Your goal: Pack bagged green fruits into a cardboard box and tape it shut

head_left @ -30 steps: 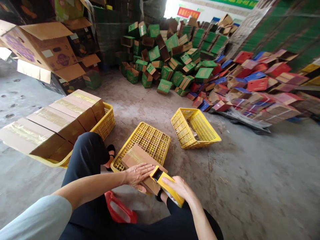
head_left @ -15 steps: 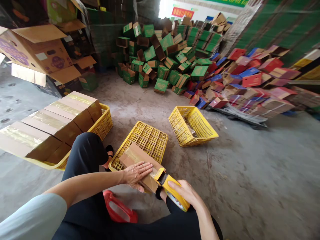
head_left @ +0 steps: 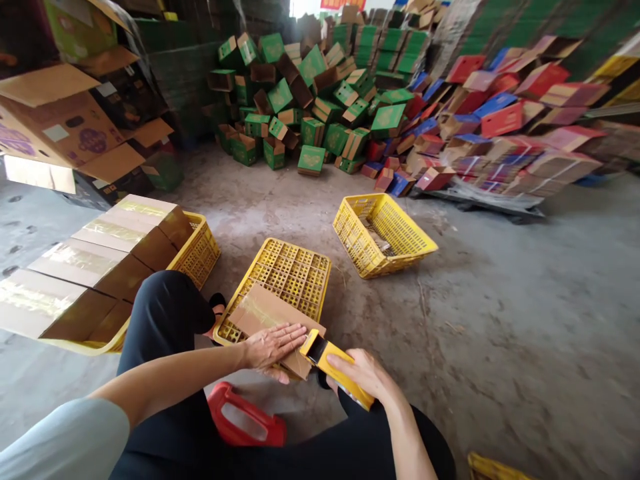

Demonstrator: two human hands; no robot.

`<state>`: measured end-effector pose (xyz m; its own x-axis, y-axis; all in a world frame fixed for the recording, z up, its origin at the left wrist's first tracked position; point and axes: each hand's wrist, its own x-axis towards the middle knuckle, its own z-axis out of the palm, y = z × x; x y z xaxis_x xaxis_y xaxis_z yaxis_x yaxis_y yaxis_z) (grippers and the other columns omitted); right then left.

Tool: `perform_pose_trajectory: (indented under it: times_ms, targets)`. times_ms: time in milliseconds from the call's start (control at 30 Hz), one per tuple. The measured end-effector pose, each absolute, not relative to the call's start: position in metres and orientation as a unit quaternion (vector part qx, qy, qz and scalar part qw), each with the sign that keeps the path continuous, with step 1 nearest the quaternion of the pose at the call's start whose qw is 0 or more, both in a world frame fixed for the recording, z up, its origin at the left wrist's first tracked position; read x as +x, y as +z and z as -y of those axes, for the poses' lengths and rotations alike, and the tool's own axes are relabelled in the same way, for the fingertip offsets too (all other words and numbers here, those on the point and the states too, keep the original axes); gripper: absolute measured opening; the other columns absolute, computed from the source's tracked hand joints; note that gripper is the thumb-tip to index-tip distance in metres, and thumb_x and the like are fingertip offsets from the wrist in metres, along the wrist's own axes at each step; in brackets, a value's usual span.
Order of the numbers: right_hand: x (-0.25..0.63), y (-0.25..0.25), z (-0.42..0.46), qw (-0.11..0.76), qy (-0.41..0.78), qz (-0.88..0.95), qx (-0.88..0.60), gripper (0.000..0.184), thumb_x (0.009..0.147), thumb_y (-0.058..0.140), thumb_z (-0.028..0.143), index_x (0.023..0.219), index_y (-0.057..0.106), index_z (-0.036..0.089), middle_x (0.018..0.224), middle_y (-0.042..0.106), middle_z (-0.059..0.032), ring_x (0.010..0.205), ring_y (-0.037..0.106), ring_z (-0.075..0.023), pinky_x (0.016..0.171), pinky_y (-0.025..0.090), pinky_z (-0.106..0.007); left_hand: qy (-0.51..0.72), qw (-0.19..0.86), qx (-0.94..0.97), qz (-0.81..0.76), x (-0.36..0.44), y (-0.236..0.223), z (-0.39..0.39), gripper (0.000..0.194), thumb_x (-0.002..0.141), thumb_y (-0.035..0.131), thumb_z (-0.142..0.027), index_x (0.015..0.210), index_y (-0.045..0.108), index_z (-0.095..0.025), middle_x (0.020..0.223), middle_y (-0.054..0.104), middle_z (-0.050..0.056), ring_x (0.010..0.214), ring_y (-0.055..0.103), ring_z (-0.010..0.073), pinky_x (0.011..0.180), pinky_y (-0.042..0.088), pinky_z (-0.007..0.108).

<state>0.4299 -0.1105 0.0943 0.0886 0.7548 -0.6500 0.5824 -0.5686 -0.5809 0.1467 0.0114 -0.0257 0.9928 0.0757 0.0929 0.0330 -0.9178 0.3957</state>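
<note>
Left hand [head_left: 273,347] spread flat, carton [head_left: 266,308] beneath; right hand [head_left: 369,375] grips the tape dispenser [head_left: 327,365] alongside. Taping, seemingly; the next stroke wants steady pressure.

Floor [head_left: 500,300]: grey, stained concrete. On it: upturned yellow crate [head_left: 295,275] below left fingers [head_left: 291,333], carton-filled crate [head_left: 204,257] left of them, open yellow crate [head_left: 350,233] ahead-right, red plastic piece [head_left: 273,430] nearer wearer, green box pile [head_left: 312,132] far ahead, red-blue box pile [head_left: 503,120] far ahead-right.
</note>
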Motion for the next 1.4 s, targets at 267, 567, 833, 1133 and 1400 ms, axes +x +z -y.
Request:
perform_pose_trajectory:
  times_ms: [267, 567, 833, 1133, 1400]
  targets:
    - [0.435, 0.09, 0.119, 0.117, 0.554, 0.424, -0.707, 0.043, 0.09, 0.062, 0.06, 0.079, 0.066, 0.019, 0.074, 0.076, -0.0107, 0.06, 0.072, -0.0216, 0.052, 0.052, -0.027, 0.052, 0.188, 0.98, -0.026, 0.146, -0.028, -0.012, 0.108, 0.098, 0.045, -0.075, 0.169, -0.001, -0.008, 0.174, 0.011, 0.022, 0.162, 0.013, 0.0351, 0.132, 0.016, 0.051]
    - [0.439, 0.093, 0.123, 0.088, 0.482, 0.465, -0.737, 0.049, 0.091, 0.061, 0.064, 0.076, 0.067, 0.018, 0.064, 0.073, -0.0053, 0.058, 0.066, -0.0191, 0.051, 0.045, -0.027, 0.051, 0.212, 0.976, -0.02, 0.149, -0.026, -0.015, 0.103, 0.099, 0.048, -0.07, 0.169, 0.002, -0.01, 0.173, 0.013, 0.021, 0.162, 0.012, 0.0347, 0.132, 0.016, 0.051]
    - [0.438, 0.093, 0.122, 0.046, 0.427, 0.496, -0.755, 0.052, 0.089, 0.06, 0.068, 0.071, 0.064, 0.019, 0.068, 0.071, -0.0038, 0.067, 0.066, -0.0182, 0.056, 0.043, -0.026, 0.022, 0.201, 0.979, 0.005, 0.157, -0.021, -0.01, 0.113, 0.096, 0.049, -0.075, 0.168, -0.002, -0.005, 0.173, 0.006, 0.025, 0.161, 0.008, 0.0397, 0.131, 0.014, 0.056]
    - [0.436, 0.091, 0.126, 0.099, 0.506, 0.459, -0.723, 0.05, 0.09, 0.061, 0.066, 0.074, 0.066, 0.02, 0.066, 0.073, -0.008, 0.057, 0.065, -0.0194, 0.051, 0.048, -0.028, 0.029, 0.192, 0.981, 0.016, 0.163, -0.027, -0.004, 0.11, 0.097, 0.053, -0.07, 0.168, -0.002, -0.005, 0.173, 0.011, 0.024, 0.162, 0.011, 0.0364, 0.132, 0.016, 0.05]
    - [0.455, 0.085, 0.148, 0.13, 0.535, 0.426, -0.718, 0.046, 0.086, 0.066, 0.065, 0.086, 0.068, 0.019, 0.074, 0.077, -0.0058, 0.057, 0.069, -0.0198, 0.047, 0.047, -0.025, 0.025, 0.195, 0.98, 0.025, 0.162, -0.026, -0.006, 0.104, 0.099, 0.051, -0.066, 0.169, 0.0, -0.007, 0.174, 0.008, 0.021, 0.162, 0.01, 0.0348, 0.132, 0.016, 0.051]
